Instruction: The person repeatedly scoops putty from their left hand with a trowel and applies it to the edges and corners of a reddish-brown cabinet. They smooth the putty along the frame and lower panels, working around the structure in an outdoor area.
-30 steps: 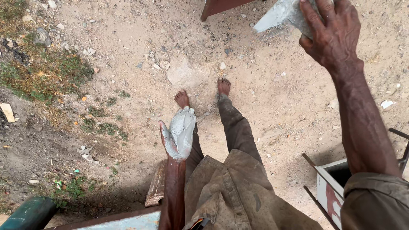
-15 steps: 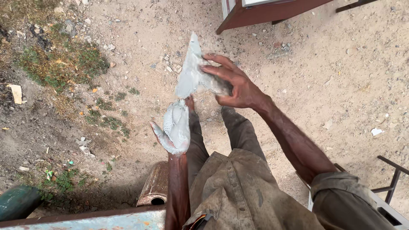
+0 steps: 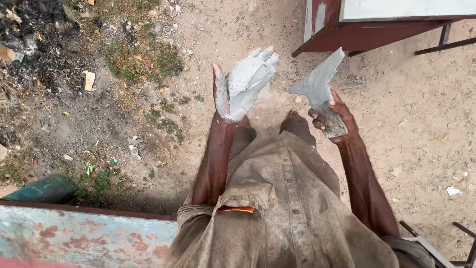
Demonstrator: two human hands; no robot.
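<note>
- Head view: sandy ground (image 3: 421, 149) stretches wide and open on the right.
- Rusty metal surface (image 3: 84, 238) edges the near left.
- Brown cabinet (image 3: 377, 25) stands far right, just beyond the trowel.
- Left hand (image 3: 243, 84), coated in grey paste, is spread flat and holds nothing.
- Right hand (image 3: 334, 121) grips the trowel (image 3: 320, 82), blade pointing far, well above the ground.

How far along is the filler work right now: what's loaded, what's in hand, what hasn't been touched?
Done: the left hand is coated in grey paste, palm open and raised. In hand: the right hand grips a flat scraper smeared with the same grey paste. Left: the red-brown metal cabinet ahead shows no fresh grey paste on its visible face. How much more is needed cannot be told.
</note>
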